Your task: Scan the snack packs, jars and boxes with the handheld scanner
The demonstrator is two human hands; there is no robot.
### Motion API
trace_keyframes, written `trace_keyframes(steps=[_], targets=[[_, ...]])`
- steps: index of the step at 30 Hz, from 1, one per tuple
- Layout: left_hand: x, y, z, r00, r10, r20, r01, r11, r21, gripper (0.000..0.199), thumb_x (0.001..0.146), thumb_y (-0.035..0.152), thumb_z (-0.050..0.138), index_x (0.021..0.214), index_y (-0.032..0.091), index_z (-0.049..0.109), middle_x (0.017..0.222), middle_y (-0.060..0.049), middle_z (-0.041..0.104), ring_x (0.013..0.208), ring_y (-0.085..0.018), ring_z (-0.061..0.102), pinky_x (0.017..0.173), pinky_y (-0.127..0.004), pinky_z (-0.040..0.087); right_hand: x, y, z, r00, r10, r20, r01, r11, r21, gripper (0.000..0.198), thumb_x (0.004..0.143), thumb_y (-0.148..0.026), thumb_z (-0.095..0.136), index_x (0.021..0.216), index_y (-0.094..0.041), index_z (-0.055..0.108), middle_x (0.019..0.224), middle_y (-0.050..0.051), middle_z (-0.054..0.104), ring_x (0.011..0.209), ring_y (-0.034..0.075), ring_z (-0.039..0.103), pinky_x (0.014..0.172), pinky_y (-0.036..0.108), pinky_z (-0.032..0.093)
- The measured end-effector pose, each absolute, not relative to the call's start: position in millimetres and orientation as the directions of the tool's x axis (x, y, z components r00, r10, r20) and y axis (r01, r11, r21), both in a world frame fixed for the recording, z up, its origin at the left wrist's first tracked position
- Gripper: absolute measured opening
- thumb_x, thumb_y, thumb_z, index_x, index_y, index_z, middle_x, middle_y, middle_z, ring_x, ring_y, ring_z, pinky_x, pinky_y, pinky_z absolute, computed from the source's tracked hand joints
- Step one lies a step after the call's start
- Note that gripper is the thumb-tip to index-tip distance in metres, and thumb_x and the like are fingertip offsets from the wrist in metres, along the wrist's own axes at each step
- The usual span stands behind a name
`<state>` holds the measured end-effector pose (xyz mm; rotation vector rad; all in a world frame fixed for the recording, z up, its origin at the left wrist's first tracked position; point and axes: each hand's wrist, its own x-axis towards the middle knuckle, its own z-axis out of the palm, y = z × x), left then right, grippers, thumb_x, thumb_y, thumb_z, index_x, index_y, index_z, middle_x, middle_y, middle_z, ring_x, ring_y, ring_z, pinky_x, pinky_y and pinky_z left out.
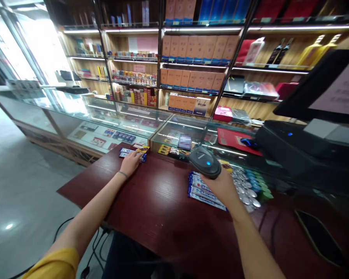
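My right hand point(222, 186) is wrapped around a black barcode scanner point(206, 162), which shows a blue light on top. Under and beside that hand lies a row of slim blue-and-white wrapped packets point(202, 190), partly covered by my wrist. Across the dark red table point(159, 209), my left hand point(131, 161) is near the far left edge, its fingers closed over a small blue-and-white packet point(144, 157). Another such packet point(125, 151) lies just left of my fingers. A yellow-and-brown packet point(144, 148) sits beyond them. My left fingertips are partly hidden.
Silver-topped small items point(246, 190) and green ones point(263, 184) stand in rows right of my right hand. A phone point(318, 234) lies at the right. A black checkout terminal point(302, 145) rises behind. Glass display counters point(119, 120) border the table; cables point(94, 248) hang below left.
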<state>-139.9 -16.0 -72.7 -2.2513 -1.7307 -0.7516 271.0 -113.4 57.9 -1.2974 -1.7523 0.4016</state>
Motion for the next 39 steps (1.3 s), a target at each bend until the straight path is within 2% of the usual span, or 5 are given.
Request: trace_keyframes(steps=[9,28,32,35,39], targets=[[-160.3,-8.1,-92.9,-0.086,0.916,0.392,0.990,0.033,0.139,0.055,0.099,0.028,0.044,0.154,0.023,0.045,0.161,-0.018,0.038,0.148,-0.039,0.034,0.118,-0.064,0.026,253.7,-106.8,33.1,-0.203,0.910,0.361,0.659,0.399,-0.638,0.037,0.078,-0.036,0.063,0.113,-0.023,0.061,0.094,0.010,0.077,0.111,0.034,0.070,0.092,0.043,0.054],[-152.7,-22.7,-65.7,-0.070,0.776,0.627,0.925,-0.185,0.332,0.029,0.097,0.027,0.051,0.117,0.023,0.071,0.108,-0.010,0.070,0.108,-0.027,0.062,0.113,-0.049,0.038,248.4,-108.7,33.5,-0.193,0.936,0.295,0.649,0.348,-0.677,0.034,0.078,-0.039,0.062,0.110,-0.027,0.057,0.084,0.005,0.074,0.100,0.031,0.072,0.084,0.038,0.053],[-129.0,-29.9,-58.8,-0.203,0.779,0.593,0.712,-0.298,0.636,0.033,0.096,0.042,0.055,0.117,0.020,0.068,0.106,-0.010,0.072,0.099,-0.024,0.067,0.091,-0.036,0.053,245.8,-112.0,36.6,-0.172,0.942,0.286,0.638,0.328,-0.697,0.035,0.079,-0.042,0.063,0.109,-0.028,0.053,0.086,0.003,0.074,0.089,0.029,0.073,0.079,0.035,0.052],[-106.2,-34.1,-57.2,-0.191,0.946,0.263,0.317,-0.194,0.928,0.038,0.089,0.050,0.063,0.109,0.018,0.065,0.092,-0.007,0.073,0.077,-0.020,0.071,0.068,-0.030,0.056,241.4,-114.3,36.9,-0.156,0.948,0.276,0.664,0.307,-0.682,0.042,0.077,-0.039,0.065,0.115,-0.029,0.051,0.088,0.002,0.074,0.086,0.028,0.073,0.075,0.033,0.051],[-83.8,-38.6,-58.2,0.026,0.998,-0.056,-0.092,0.058,0.994,0.046,0.081,0.047,0.076,0.112,0.016,0.063,0.102,-0.010,0.074,0.071,-0.017,0.072,0.057,-0.026,0.056,233.1,-115.8,34.0,-0.221,0.946,0.238,0.715,0.323,-0.620,0.049,0.077,-0.033,0.065,0.123,-0.030,0.049,0.089,0.001,0.074,0.085,0.028,0.074,0.069,0.030,0.048]])
